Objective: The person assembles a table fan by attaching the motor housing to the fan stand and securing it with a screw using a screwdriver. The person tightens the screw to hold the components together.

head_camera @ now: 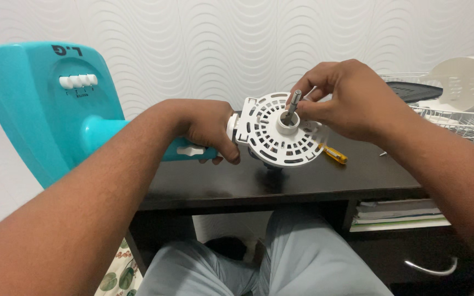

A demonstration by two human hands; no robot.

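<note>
A turquoise fan stand [34,104] lies on its side across the dark desk [237,183], with white push buttons on its base. My left hand [207,129] grips the turquoise neck just behind the white round motor plate [278,134]. That slotted plate faces me, and a metal shaft [293,101] sticks out of its white centre collar. My right hand [344,98] reaches in from the right, with its fingertips pinched on the shaft and the collar.
A yellow-handled screwdriver [336,155] lies on the desk under my right hand. White wire fan guards [456,118] and a white fan blade [462,82] are piled at the right. Papers [396,214] fill a shelf under the desk, and my knees are below.
</note>
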